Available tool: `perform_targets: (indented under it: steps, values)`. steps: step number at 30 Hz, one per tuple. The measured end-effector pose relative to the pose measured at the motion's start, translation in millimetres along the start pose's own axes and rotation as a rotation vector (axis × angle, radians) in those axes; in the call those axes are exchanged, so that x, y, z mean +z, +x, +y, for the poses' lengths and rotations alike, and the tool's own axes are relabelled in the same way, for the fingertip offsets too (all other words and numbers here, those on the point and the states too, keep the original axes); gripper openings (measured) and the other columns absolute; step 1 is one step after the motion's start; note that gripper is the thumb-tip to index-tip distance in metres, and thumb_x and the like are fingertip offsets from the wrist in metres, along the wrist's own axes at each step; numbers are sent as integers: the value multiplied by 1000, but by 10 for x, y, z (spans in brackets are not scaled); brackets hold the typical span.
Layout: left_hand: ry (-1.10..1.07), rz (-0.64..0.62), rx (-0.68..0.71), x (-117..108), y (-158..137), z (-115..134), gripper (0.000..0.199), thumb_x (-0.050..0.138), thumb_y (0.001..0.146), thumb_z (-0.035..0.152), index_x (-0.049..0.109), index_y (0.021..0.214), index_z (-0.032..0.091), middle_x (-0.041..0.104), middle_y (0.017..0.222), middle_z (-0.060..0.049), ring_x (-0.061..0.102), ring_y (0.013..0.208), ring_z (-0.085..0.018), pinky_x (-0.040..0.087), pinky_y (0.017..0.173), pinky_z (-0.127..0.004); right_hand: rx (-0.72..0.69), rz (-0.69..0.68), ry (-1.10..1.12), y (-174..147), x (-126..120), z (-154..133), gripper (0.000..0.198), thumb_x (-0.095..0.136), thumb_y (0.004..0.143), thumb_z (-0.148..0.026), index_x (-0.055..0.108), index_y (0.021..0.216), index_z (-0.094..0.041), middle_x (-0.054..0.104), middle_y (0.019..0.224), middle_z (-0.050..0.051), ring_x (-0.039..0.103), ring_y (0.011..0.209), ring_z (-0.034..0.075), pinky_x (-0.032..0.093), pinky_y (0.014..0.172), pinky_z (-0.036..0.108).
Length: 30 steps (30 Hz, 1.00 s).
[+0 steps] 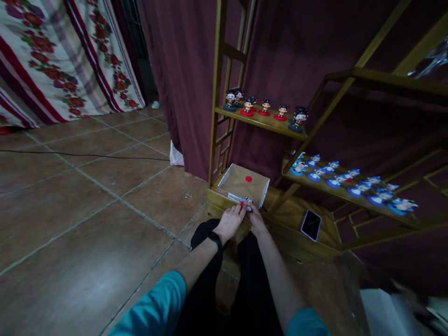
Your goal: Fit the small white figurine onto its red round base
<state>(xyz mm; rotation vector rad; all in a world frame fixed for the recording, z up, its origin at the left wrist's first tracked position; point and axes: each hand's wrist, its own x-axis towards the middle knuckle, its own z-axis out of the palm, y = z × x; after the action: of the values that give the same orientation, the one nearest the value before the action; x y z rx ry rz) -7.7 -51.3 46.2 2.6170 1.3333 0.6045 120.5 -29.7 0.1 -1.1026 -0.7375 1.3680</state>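
My left hand, with a dark band on its wrist, and my right hand meet at the front edge of an open cardboard box. Between their fingertips is a small figurine with white, black and red parts. Both hands have their fingers closed around it, and they hide much of it. The box has white outer walls and a brown inside. A red round piece shows inside the box, toward its back.
Figurines with red and black bases line the upper shelf. Several blue-and-white figurines fill the lower right shelf. A phone lies on the wooden base to the right. A black cable crosses the tiled floor at left.
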Motion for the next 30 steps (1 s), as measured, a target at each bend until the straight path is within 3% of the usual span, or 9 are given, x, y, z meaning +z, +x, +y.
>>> perform_targets:
  steps: [5,9,14,17,22,30]
  values:
    - [-326,43,-143,23,66,-90,37,39,84,18,46,120,23,55,107,-8,55,93,-18,43,81,-28,3,-2,47,-24,27,-12,37,70,51,-21,60,87,-24,65,84,-1,60,77,15,48,72,29]
    - [-639,128,-211,163,157,-231,33,46,79,17,55,111,20,61,102,-7,57,93,-18,43,84,-30,13,-25,37,-39,35,-38,34,71,54,-25,62,86,-22,66,85,1,60,80,16,48,75,31]
    - [-1080,79,-381,328,254,-351,30,49,75,18,59,103,14,64,74,-4,57,58,-13,46,57,-25,38,-57,27,-42,41,-65,30,71,59,-30,63,85,-20,66,85,2,62,69,15,50,72,34]
    - [-1279,48,-469,323,278,-348,29,50,74,18,59,101,11,62,66,-3,55,51,-11,44,51,-23,54,-50,19,-29,38,-55,30,71,60,-31,63,88,-21,67,84,3,62,64,14,51,68,33]
    - [-1429,27,-550,254,282,-322,28,57,71,23,60,96,11,64,67,-4,59,55,-13,45,52,-23,73,-38,17,10,24,-27,33,71,61,-34,63,90,-20,68,82,3,64,66,15,51,66,31]
    - [-1429,31,-612,261,289,-331,32,65,64,31,60,89,12,63,65,-3,58,54,-11,44,52,-22,77,-17,7,0,35,-34,35,71,59,-34,62,90,-20,68,79,2,65,67,15,50,66,29]
